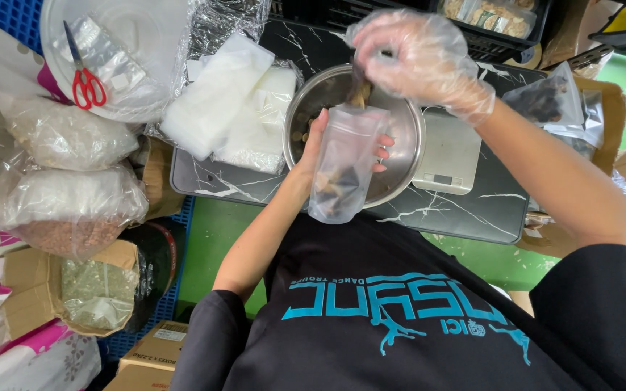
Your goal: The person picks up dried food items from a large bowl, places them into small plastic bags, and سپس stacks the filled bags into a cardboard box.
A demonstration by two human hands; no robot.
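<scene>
Gloved right hand (418,61) above steel bowl (400,137), left hand (327,148) gripping pouch (342,170)

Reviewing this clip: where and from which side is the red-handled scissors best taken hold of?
Take the scissors by the red finger loops, coming from above on the near side. They lie flat on a clear plastic lid, loops toward the person and blades pointing away, so a grip there stays off the blades.
</scene>
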